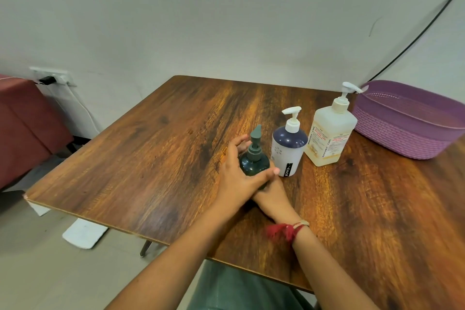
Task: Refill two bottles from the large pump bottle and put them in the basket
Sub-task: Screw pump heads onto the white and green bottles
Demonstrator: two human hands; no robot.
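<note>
Table (151, 158): 3 pump btls (288, 151), 1 basket (402, 138)

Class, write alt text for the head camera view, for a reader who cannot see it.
A person's left hand grips a dark green pump bottle on a wooden table, the right hand at its base. To its right stand a white-and-navy pump bottle, a large pale pump bottle and a purple basket.

I see a wood-grain bench (151, 158) filling my view. Far left, a maroon seat (25, 128); above it a wall socket (54, 74) with a black plug (46, 80), white cable (85, 111) trailing down. White pad (84, 233) on the floor. Black cable (422, 30) crossing the wall at right.
</note>
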